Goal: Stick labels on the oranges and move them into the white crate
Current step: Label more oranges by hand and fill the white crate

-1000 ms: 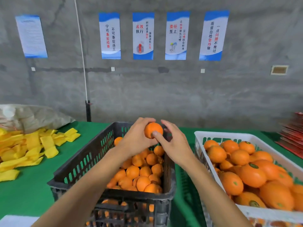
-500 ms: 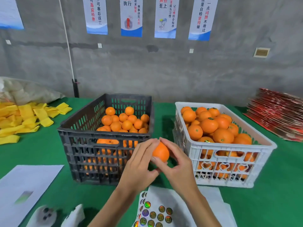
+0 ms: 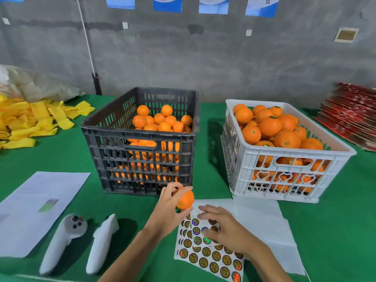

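Left hand low in front of the dark grey plastic crate, with its grip curled round one small round orange, held just above the green cloth table. Right hand just beside it, flat over the white sheet of round shiny labels, with its grip spread and fingers resting on the labels. Cannot tell if a label is pinched.

Dark grey crate behind the hands, part full of small round oranges. White plastic crate to the right of it, a little apart, piled high with bigger oranges. White paper sheets under the label sheet, reaching up to the foot of the white crate.

On the left of the table, a big white paper page. Near it, two white handheld controllers side by side. Far left, a heap of yellow foam sleeves next to a pale sack. Far right, a stack of red flat cards. Grey wall at the back, with blue and white posters along the top.
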Demonstrator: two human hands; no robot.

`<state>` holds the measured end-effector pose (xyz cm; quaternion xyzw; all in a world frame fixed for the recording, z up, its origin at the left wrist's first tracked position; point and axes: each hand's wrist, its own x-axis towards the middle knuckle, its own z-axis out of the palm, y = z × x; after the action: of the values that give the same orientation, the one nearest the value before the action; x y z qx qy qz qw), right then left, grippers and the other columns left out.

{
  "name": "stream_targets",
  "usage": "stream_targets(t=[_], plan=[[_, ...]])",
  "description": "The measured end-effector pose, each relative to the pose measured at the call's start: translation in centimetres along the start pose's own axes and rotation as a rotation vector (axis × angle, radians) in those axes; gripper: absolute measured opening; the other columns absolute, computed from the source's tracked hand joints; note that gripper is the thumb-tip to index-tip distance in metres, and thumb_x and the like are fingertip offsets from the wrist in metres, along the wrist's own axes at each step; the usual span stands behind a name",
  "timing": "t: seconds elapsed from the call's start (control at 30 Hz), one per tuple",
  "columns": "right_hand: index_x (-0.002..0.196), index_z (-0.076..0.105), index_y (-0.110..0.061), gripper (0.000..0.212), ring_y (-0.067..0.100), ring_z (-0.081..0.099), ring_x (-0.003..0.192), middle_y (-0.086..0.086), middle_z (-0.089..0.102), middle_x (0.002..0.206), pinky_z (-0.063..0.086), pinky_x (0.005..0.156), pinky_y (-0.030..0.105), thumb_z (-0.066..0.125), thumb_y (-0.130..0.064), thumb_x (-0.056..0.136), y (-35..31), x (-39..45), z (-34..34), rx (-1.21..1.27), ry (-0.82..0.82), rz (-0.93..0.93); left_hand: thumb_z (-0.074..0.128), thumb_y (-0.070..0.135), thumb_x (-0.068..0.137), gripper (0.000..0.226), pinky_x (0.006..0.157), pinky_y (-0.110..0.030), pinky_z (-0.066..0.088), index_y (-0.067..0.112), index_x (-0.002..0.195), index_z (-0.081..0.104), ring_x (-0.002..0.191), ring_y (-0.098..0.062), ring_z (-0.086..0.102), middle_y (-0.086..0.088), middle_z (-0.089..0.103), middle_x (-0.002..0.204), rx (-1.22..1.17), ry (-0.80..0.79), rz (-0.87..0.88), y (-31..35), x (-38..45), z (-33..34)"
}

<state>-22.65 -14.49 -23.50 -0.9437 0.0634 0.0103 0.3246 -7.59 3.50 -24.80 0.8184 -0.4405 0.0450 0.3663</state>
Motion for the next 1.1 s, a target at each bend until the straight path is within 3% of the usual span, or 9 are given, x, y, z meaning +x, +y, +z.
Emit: stream_targets(t=[0.1,0.2,0.27,0.47,0.7,0.87,1.0,1.1], plan=[[0.136,0.061,-0.035,0.042,0.004,0.027,0.146,-0.027,0.038,0.153,0.016,0.125,0.034,0.070,-0.035,0.095,0.1,0.2,0.2,0.070,0.029,0.049,0.072,0.044,0.091,0.056,0.097,-0.029,0.050,0.042,0.141,0.047,0.125,-0.007,0.032,0.014,0.028,0.139,0.008,-0.004,-0.015,-0.2,-0.4,1.4],[0.138,0.061,-0.036,0.054,0.001,0.034,0.138,-0.026,0.042,0.149,0.024,0.121,0.033,0.067,-0.060,0.089,-0.4,0.5,1.7,-0.009,0.191,0.053,0.069,0.049,0.090,0.059,0.083,-0.028,0.056,0.047,0.142,0.040,0.126,-0.012,0.034,0.012,0.028,0.140,0.050,0.020,-0.062,-0.4,-0.5,2.7],[0.139,0.061,-0.038,0.057,0.002,0.035,0.136,-0.024,0.042,0.150,0.024,0.119,0.032,0.062,-0.065,0.089,-0.5,0.7,2.4,-0.079,0.251,0.045,0.068,0.050,0.091,0.062,0.080,-0.029,0.057,0.049,0.143,0.035,0.126,-0.013,0.035,0.011,0.027,0.141,0.049,0.014,-0.089,-0.6,-0.3,3.0],[0.125,0.072,-0.036,0.039,0.006,0.046,0.120,-0.020,0.054,0.138,0.036,0.109,0.032,0.066,-0.055,0.091,-0.6,1.2,3.0,-0.120,0.326,0.016,0.069,0.045,0.093,0.071,0.092,-0.038,0.054,0.052,0.147,0.024,0.116,-0.020,0.053,0.011,0.023,0.148,-0.064,-0.025,-0.160,-1.1,-0.8,3.3],[0.104,0.077,-0.040,0.019,0.000,0.050,0.105,-0.026,0.060,0.108,0.038,0.101,0.033,0.079,-0.040,0.086,-0.8,1.9,2.9,0.007,0.376,0.016,0.070,0.044,0.092,0.073,0.092,-0.038,0.056,0.052,0.147,0.023,0.117,-0.018,0.055,0.013,0.022,0.149,-0.094,-0.016,-0.158,-1.2,-0.9,3.3],[0.093,0.076,-0.040,0.016,-0.002,0.051,0.097,-0.026,0.061,0.093,0.044,0.097,0.035,0.084,-0.032,0.082,-1.4,2.6,2.2,0.044,0.303,0.047,0.071,0.040,0.092,0.072,0.092,-0.039,0.056,0.050,0.147,0.025,0.115,-0.019,0.056,0.012,0.022,0.149,-0.093,-0.018,-0.158,-1.2,-1.0,3.2],[0.090,0.076,-0.037,0.010,0.004,0.055,0.090,-0.025,0.061,0.089,0.047,0.090,0.039,0.081,-0.030,0.085,-1.7,2.1,2.4,0.030,0.313,-0.013,0.072,0.039,0.092,0.073,0.094,-0.037,0.056,0.049,0.147,0.026,0.115,-0.018,0.057,0.012,0.023,0.149,-0.093,-0.021,-0.155,-1.1,-1.0,3.2],[0.092,0.076,-0.036,0.005,0.008,0.060,0.091,-0.024,0.066,0.097,0.049,0.086,0.034,0.076,-0.032,0.090,-2.0,1.2,2.9,0.130,0.350,-0.099,0.073,0.036,0.092,0.075,0.099,-0.036,0.054,0.048,0.148,0.025,0.119,-0.016,0.055,0.013,0.021,0.151,-0.098,-0.040,-0.158,-1.1,-0.9,3.3]])
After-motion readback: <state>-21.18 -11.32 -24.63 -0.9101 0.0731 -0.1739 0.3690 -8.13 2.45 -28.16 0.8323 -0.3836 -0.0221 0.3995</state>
